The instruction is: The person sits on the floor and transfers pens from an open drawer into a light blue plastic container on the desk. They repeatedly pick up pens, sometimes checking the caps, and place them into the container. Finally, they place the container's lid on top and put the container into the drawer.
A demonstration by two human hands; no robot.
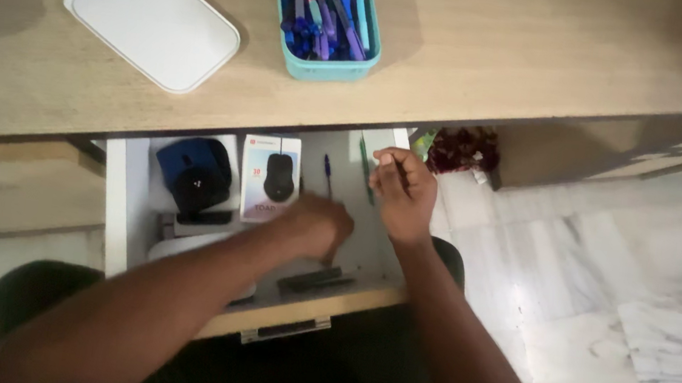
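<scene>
An open desk drawer [117, 217] sits below the wooden desktop. My left hand [316, 225] reaches into its middle, blurred, fingers curled down over the drawer floor; what it holds is unclear. My right hand [402, 192] is at the drawer's right side, closed around a thin dark pen [400, 171]. A blue pen [328, 173] and a green pen [366, 177] lie on the drawer floor between the hands. A flat dark object [314, 280] lies near the drawer front.
The drawer also holds a blue-and-black mouse [194, 173] on a white box and a pink mouse box [270, 178]. On the desktop [493, 55] stand a teal pen tray [329, 12] and a white lid [152, 20]. Marble floor [605, 281] lies right.
</scene>
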